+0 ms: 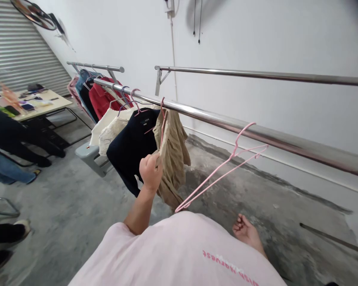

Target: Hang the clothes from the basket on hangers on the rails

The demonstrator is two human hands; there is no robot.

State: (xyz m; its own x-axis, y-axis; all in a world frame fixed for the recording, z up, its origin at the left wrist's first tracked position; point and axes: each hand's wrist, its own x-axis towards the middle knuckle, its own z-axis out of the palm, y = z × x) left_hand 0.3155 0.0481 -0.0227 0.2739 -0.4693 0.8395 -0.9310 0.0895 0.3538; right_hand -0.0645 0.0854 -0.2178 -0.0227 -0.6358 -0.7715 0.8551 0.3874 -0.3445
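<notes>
- While the left hand [150,172] clenches a pink wire hanger [162,123] and the top of a khaki shirt [172,159], the hanger's long stem rises nearly upright toward the steel rail [214,119], just above the grip.
- The right hand [246,232] hangs open and empty, well below the rail.
- A second pink hanger [220,167] slants down from the rail.

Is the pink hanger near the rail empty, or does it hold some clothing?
Empty: the pink hanger shows only bare wire against the concrete floor, with no garment on it.
</notes>
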